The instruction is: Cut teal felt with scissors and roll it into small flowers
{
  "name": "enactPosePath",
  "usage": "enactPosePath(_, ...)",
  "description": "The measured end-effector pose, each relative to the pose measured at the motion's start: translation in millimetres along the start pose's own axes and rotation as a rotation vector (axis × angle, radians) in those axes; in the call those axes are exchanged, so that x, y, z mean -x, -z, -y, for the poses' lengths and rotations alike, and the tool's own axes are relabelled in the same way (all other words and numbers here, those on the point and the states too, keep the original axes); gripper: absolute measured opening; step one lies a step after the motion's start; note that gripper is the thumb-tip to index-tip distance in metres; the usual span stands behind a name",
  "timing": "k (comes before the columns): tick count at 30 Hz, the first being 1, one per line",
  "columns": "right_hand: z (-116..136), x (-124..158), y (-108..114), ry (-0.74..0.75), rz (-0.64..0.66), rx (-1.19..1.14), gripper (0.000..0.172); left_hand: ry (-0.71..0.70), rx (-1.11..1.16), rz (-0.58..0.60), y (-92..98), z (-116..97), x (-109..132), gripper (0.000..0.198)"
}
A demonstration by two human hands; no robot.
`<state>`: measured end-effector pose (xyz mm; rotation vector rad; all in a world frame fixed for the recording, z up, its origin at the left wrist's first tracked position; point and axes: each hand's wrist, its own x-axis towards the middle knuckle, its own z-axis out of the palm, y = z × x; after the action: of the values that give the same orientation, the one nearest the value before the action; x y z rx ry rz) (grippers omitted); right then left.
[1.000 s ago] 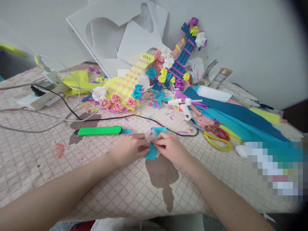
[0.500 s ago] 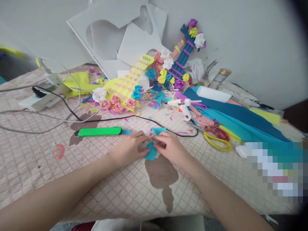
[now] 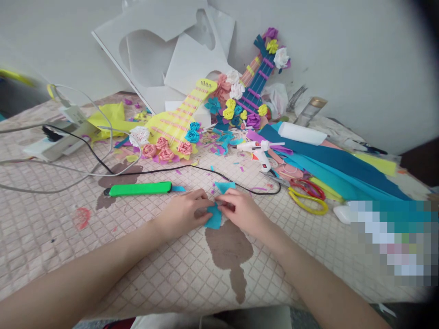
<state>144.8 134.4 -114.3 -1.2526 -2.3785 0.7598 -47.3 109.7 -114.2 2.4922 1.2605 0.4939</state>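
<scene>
Paper, a small blue piece (image 3: pixel 214 219), lies between the two hands at mid-table, and over the last second it has barely moved: only the fingertips have shifted slightly, so the same fine fingerwork seems to be going on. Left hand (image 3: pixel 185 210) and right hand (image 3: pixel 242 210) each have thumb and forefinger drawn almost together, pinching its upper part from opposite sides. Another blue scrap (image 3: pixel 225 186) sits just beyond the right fingers. Bare cloth (image 3: pixel 164 269) gives room toward the near edge; the green cutter (image 3: pixel 140 188), black cord (image 3: pixel 164 170) and scissors (image 3: pixel 306 193) crowd the left, far and right sides.
</scene>
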Motion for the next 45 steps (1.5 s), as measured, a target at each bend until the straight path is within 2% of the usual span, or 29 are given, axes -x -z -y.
enactPosePath(6,-0.8,0.8,-1.4,0.010,0.002,0.003,0.019,-0.020,-0.034,0.014,1.2,-0.6,0.1,0.021)
enactPosePath(9,-0.8,0.5,-2.4,0.019,-0.010,0.004,0.017,-0.013,0.006,-0.014,-1.2,-1.0,-1.7,0.022)
enactPosePath(13,-2.4,-0.9,-3.0,0.016,-0.029,-0.010,0.016,0.075,0.100,-0.079,-4.5,-1.9,-4.5,0.018)
enactPosePath(17,-3.9,-0.8,-1.5,0.019,-0.044,-0.013,0.017,0.145,0.122,-0.078,-4.6,-3.6,-5.3,0.020)
enactPosePath(23,-1.5,1.0,-1.1,0.032,-0.016,0.023,0.016,0.171,0.136,-0.072,-5.7,-4.2,-5.7,0.024)
enactPosePath(34,2.2,-0.5,-4.4,-0.034,-0.041,0.008,0.017,0.241,0.167,-0.100,-3.7,-4.8,-9.9,0.012)
enactPosePath(45,5.4,-0.9,-3.3,-0.024,-0.051,-0.030,0.016,0.199,0.147,-0.138,-6.0,-2.8,-9.6,0.009)
